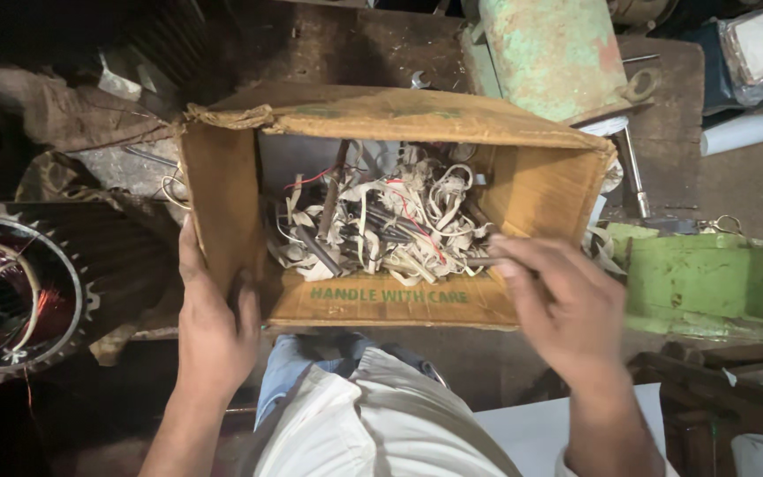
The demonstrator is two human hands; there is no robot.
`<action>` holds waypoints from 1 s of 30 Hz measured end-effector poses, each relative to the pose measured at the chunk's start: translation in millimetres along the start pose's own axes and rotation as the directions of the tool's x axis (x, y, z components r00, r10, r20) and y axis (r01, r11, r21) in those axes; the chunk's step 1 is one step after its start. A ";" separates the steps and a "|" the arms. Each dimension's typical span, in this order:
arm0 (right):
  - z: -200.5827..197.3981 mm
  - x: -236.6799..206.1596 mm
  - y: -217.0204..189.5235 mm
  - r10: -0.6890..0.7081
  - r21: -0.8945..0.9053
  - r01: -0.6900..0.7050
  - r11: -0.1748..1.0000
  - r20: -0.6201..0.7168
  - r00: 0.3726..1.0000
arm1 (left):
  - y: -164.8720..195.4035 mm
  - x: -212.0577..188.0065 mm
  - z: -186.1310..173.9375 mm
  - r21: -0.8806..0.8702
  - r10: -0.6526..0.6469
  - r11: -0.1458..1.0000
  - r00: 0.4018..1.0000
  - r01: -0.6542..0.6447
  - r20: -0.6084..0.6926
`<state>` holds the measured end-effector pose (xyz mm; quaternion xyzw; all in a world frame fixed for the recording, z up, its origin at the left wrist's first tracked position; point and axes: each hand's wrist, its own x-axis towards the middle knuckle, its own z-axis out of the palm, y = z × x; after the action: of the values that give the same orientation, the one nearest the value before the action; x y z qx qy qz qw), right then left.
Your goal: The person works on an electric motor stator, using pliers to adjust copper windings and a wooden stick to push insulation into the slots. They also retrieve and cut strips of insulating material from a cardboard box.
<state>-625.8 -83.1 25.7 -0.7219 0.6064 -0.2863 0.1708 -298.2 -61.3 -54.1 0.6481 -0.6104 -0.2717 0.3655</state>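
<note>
At box (373, 300) rim, both hands

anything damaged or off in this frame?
The cardboard box is worn: its back-left flap corner is torn and crumpled. Inside lies a tangled heap of pale strips and wires. The left hand grips the box's left wall; the right hand reaches into the heap.

Right hand (558, 309) blurred (fingertips indistinct); motor stator (11, 291) cropped.
</note>
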 end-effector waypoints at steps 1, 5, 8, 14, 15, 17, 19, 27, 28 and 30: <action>5.9 2.9 -2.4 0.034 -0.031 -0.033 0.999 0.035 0.999 | -0.1 -0.3 0.4 0.009 -0.002 1.000 1.000 0.002 -0.009; 30.5 19.9 -5.5 -0.148 -0.065 0.162 0.985 0.179 0.973 | -0.6 0.0 1.7 0.027 0.029 0.999 0.999 -0.028 -0.043; 43.0 31.5 -4.6 -0.192 -0.211 0.232 0.950 0.193 0.962 | -0.3 -0.2 1.7 0.023 0.034 0.999 0.998 -0.033 -0.046; 52.8 46.6 -7.1 -0.220 -0.404 0.299 0.865 0.229 0.948 | -2.6 0.1 0.6 0.047 0.086 0.995 0.993 -0.083 -0.075; 48.9 47.4 -7.6 -0.228 -0.413 0.286 0.865 0.183 0.956 | -3.3 0.6 -0.3 0.051 0.103 0.994 0.992 -0.100 -0.075; 36.2 48.5 -7.4 -0.248 -0.367 0.264 0.892 0.091 0.964 | -4.2 2.2 -1.7 0.036 0.041 0.999 0.998 -0.039 -0.053; 20.4 50.2 -5.5 -0.255 -0.252 0.245 0.936 -0.006 0.967 | -4.0 4.7 -3.9 0.038 0.038 0.999 0.998 -0.036 -0.046; -3.2 52.6 4.9 0.234 0.091 -0.242 0.966 0.087 0.968 | 6.0 16.9 -3.8 0.059 0.054 0.997 0.998 -0.052 -0.034; -5.3 51.3 5.7 0.254 0.095 -0.264 0.960 0.101 0.962 | 6.7 17.5 -3.7 0.054 0.034 0.998 0.999 -0.033 -0.028; -12.6 47.3 6.2 0.179 -0.130 -0.172 0.976 0.041 0.983 | 7.1 17.1 -3.7 0.049 -0.013 0.999 1.000 0.014 -0.012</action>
<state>-633.7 -129.1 41.6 -0.6820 0.6800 -0.2123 0.1653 -297.6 -77.7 -44.5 0.6625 -0.6103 -0.2554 0.3513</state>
